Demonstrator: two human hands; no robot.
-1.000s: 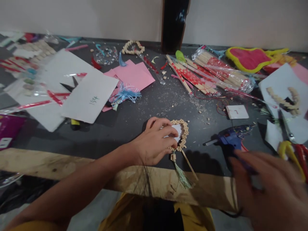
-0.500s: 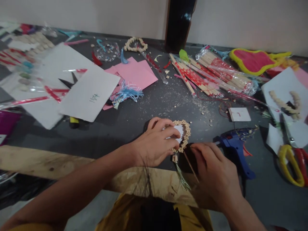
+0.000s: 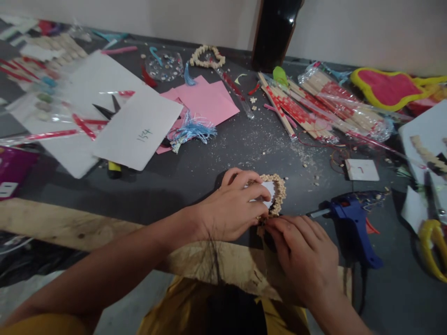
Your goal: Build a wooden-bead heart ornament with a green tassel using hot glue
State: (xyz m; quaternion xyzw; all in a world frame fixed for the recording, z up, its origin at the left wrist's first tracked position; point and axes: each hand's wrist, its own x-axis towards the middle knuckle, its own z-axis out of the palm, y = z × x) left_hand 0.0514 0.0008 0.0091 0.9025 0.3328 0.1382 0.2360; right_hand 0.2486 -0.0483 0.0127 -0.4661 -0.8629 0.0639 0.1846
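Observation:
My left hand (image 3: 232,204) is curled over a round ornament edged with small tan beads (image 3: 280,193), its fingers pressed on the rim and the white middle (image 3: 269,188). The thumb side is out of sight. My right hand (image 3: 305,249) is closed in a pinch at the ornament's lower edge, close to the left fingertips. What sits between its fingers is hidden, and so is most of the tassel below. A blue glue gun (image 3: 352,223) lies just right of my right hand, its metal nozzle pointing toward it.
Yellow-handled scissors (image 3: 431,246) lie at the far right. Behind are bundled wooden chopsticks (image 3: 282,109), pink paper (image 3: 206,102), a blue tassel (image 3: 192,130), another beaded ring (image 3: 207,56) and a white card (image 3: 139,135). A wooden plank (image 3: 70,228) runs along the front edge.
My right hand has moved left and in against the ornament's lower edge, covering the tassel and thin stick seen before. My left hand keeps its hold. The whole view has shifted slightly.

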